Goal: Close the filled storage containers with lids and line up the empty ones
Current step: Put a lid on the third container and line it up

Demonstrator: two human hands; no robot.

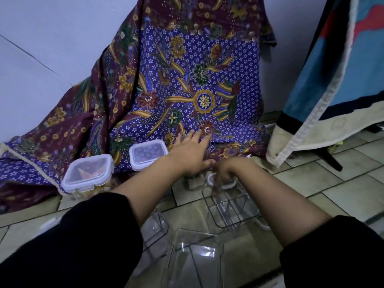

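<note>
Left hand (192, 151) lies flat with fingers straight over a container (194, 185) at the edge of the batik cloth (187, 80). Right hand (223, 173) reaches a white lid rim (210, 179) just beside it; its grip is indistinct. The clear plastic is judged light, rigid and slippery, best held at the rim corners.

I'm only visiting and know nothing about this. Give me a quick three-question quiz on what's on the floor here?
1. True or false: the container with orange contents has its lid on.
2. The left hand has its fingers: A) spread straight, B) curled in a fist, C) wrapped round a cup.
3. Fill in: the clear container nearest the camera is ____.
Key: 1 true; 2 A; 3 empty.
</note>
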